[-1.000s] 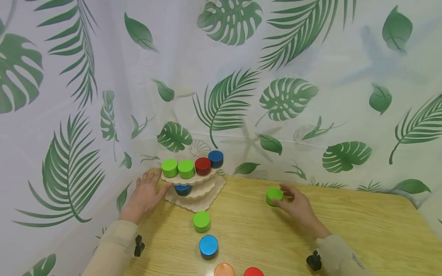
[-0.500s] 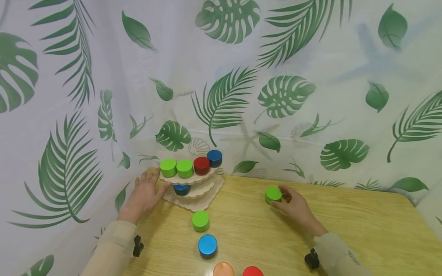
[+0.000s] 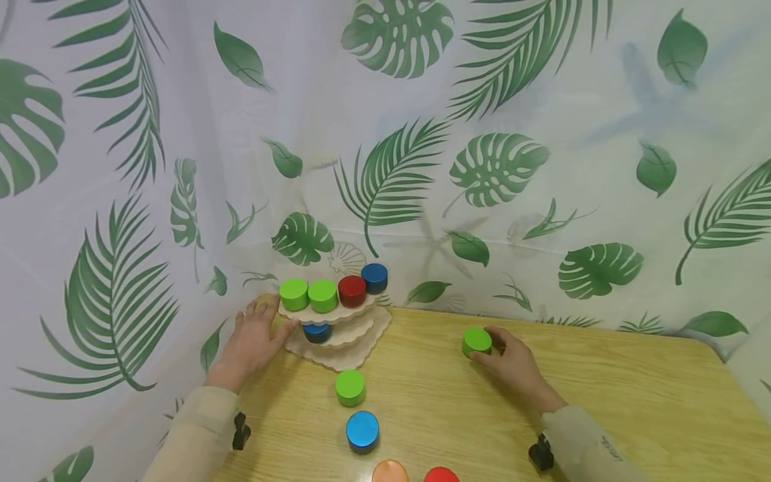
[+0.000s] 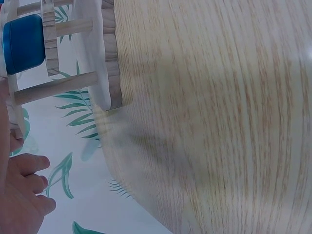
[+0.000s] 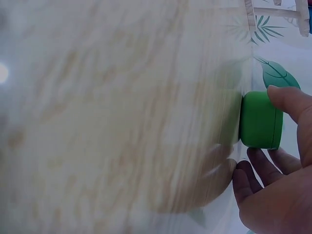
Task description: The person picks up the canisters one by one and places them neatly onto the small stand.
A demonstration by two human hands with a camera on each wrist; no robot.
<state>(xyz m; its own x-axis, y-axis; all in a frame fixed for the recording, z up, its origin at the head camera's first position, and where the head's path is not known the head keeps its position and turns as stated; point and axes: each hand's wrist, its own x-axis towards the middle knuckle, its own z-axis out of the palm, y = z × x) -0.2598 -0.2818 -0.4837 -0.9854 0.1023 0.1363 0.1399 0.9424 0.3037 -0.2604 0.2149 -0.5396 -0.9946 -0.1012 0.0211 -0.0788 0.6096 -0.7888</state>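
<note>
Marking: small dark lettering [image 3: 612, 448] | Location: right sleeve [image 3: 581, 435] | Legibility: too small to read | Readable text: none

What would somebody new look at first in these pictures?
Probably the white sheet printed with big green leaves, filling most of the head view. Next, the pale, wavy-edged wooden tiered stand left of centre, topped with shiny green, red and blue cylinders. Off to its right, the right hand pinches a short green cylinder.

arms [image 3: 199, 418] apart, right fingers [image 5: 264, 168] curved, left fingers [image 4: 31, 164] loosely bent
</note>
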